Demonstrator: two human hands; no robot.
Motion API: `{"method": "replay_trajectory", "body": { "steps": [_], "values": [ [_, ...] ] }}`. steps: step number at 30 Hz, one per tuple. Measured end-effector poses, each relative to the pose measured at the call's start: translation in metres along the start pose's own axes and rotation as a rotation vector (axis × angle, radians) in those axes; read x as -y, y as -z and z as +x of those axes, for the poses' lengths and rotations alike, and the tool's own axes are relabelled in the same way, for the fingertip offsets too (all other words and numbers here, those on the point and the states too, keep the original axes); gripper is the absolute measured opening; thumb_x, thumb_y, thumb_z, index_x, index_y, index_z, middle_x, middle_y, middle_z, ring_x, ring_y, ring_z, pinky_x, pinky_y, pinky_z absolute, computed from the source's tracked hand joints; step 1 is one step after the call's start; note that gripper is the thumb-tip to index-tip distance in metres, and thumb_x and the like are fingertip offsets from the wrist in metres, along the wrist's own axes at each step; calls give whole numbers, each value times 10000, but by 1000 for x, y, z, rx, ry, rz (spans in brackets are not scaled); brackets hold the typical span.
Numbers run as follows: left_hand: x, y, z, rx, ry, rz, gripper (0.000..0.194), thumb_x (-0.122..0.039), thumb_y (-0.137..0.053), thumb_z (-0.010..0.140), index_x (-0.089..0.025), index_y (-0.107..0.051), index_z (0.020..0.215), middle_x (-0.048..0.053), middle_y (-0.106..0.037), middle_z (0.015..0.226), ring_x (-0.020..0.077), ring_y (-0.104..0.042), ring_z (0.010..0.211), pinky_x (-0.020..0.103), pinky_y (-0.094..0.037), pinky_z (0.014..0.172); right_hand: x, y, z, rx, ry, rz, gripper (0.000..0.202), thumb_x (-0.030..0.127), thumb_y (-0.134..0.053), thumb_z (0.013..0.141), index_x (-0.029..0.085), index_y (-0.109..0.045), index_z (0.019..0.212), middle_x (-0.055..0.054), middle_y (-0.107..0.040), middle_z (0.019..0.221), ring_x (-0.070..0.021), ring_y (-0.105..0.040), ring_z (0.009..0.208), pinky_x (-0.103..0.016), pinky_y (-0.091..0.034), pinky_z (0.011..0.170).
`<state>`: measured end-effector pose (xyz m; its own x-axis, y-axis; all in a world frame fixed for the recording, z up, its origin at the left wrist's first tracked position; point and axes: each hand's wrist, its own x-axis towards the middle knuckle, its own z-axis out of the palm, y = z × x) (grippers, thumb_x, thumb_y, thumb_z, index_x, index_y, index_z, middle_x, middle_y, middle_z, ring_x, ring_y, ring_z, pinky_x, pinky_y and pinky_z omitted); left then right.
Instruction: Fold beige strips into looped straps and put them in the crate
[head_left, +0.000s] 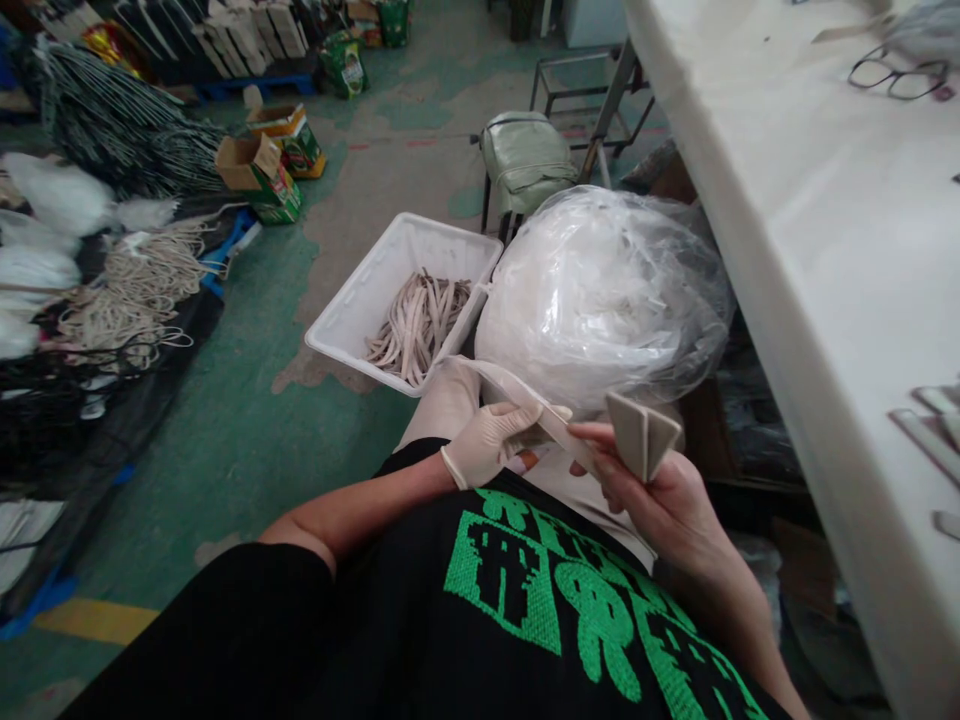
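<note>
My left hand (491, 440), in a thin whitish glove, pinches a long pale flat strap (517, 385) over my lap. From there the strap runs up across my thigh toward the white tub, and its other end slants down to my right hand (660, 500). Bare and closed, my right hand grips the strap near its fingers. It also holds a stiff beige V-shaped piece (645, 437) that stands up from the grip; whether this is part of the strap I cannot tell. Similar straps (420, 325) lie bunched in the white plastic tub (352, 320).
A large clear plastic bag (600, 300) of white material bulges beside the tub. Along the right runs a white table (825, 250) with eyeglasses (896, 78). Behind stands a stool with a green cushion (527, 160). Cord bundles (142, 285) and open cartons (259, 178) lie left.
</note>
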<state>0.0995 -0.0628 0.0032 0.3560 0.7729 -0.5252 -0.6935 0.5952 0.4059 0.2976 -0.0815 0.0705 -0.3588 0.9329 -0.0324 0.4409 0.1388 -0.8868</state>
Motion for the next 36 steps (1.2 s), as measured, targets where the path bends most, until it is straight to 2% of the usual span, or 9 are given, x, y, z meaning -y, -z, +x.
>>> {"method": "replay_trajectory", "body": {
  "steps": [5, 9, 15, 19, 23, 25, 28, 32, 36],
  "values": [
    [-10, 3, 0, 100, 75, 55, 343, -381, -832, 765, -108, -778, 965, 151, -774, 916, 302, -734, 979, 358, -567, 853, 2, 11, -18, -14, 159, -116, 353, 430, -737, 842, 279, -743, 1161, -62, -788, 946, -256, -741, 825, -366, -601, 750],
    [-8, -2, -1, 129, 130, 65, 316, -370, -812, 789, -110, -779, 965, 144, -776, 883, 295, -737, 984, 375, -551, 908, -4, 13, -22, -229, 256, -235, 227, 383, -608, 927, 288, -790, 1024, -90, -774, 945, -239, -737, 775, -351, -601, 676],
    [2, -10, -2, 263, 163, 128, 292, -383, -807, 791, -113, -769, 896, 130, -775, 873, 260, -743, 911, 381, -516, 952, -7, 2, -12, -230, 318, -286, 198, 323, -571, 960, 267, -759, 987, -102, -748, 1190, -251, -743, 959, -375, -605, 791],
    [7, -9, 4, 350, 141, 141, 244, -371, -793, 800, -136, -753, 850, 87, -775, 854, 225, -733, 881, 372, -496, 972, -22, -14, 5, -254, 360, -321, 167, 271, -567, 963, 250, -731, 985, -77, -785, 1094, -218, -763, 900, -314, -594, 754],
    [7, 5, 13, 453, 357, 105, 401, -473, -581, 942, -115, -725, 1051, 136, -767, 1032, 248, -716, 997, 413, -480, 993, -33, -18, 10, -355, 366, -384, 147, 243, -600, 949, 253, -742, 986, -20, -795, 894, -177, -744, 717, -255, -542, 644],
    [9, 20, 24, 377, 493, 55, 568, -583, -457, 970, -90, -692, 1128, 173, -755, 1062, 263, -720, 979, 429, -499, 962, -35, -15, 5, -369, 305, -371, 136, 239, -623, 941, 262, -756, 934, 5, -773, 800, -158, -701, 614, -254, -513, 601],
    [15, 51, 50, 22, 547, -22, 646, -642, -447, 949, -70, -634, 1185, 183, -752, 1014, 266, -729, 907, 413, -539, 876, -36, -7, -10, -345, 227, -214, 126, 221, -652, 927, 268, -758, 878, 17, -750, 775, -137, -649, 556, -254, -502, 575],
    [6, 86, 86, -458, 258, -171, 434, -465, -536, 970, -93, -608, 1184, 128, -738, 886, 217, -720, 771, 357, -555, 790, -30, 4, -29, -146, 144, 27, 154, 223, -616, 946, 262, -754, 892, -11, -744, 831, -152, -663, 633, -253, -522, 575],
    [-22, 89, 95, -470, -10, -199, 221, -288, -559, 983, -127, -669, 1088, 24, -670, 720, 102, -625, 583, 238, -522, 693, -26, 5, -32, 98, 75, 195, 186, 289, -599, 962, 227, -751, 874, -24, -729, 764, -155, -661, 637, -250, -528, 586]
  ]
}}
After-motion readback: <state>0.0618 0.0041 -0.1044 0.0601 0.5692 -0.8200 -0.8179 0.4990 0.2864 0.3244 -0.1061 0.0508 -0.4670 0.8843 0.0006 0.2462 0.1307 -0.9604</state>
